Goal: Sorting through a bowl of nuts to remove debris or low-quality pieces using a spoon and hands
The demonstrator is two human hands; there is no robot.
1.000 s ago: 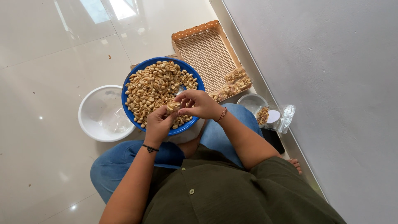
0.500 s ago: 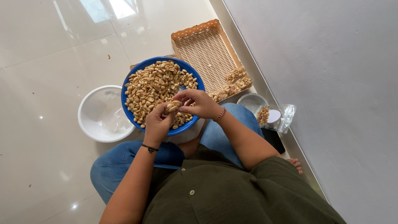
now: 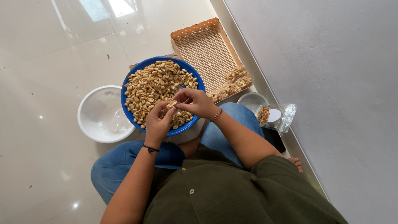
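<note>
Over the blue bowl (image 3: pixel 132 83) on my lap, both hands pinch one peanut (image 3: pixel 171 104) — left hand (image 3: pixel 157 123) clamped beneath, right hand (image 3: pixel 198 102) gripping its top. Best I press thumbs along the seam, low above the heap — nothing scatters.

Left hand (image 3: pixel 157 122) and right hand (image 3: pixel 197 101) pinch one peanut (image 3: pixel 171 104) above the blue bowl (image 3: pixel 195 81).

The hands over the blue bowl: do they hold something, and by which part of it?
Both hands, left hand and right hand, pinch one peanut between their fingertips, one at each end, above the blue bowl.
</note>
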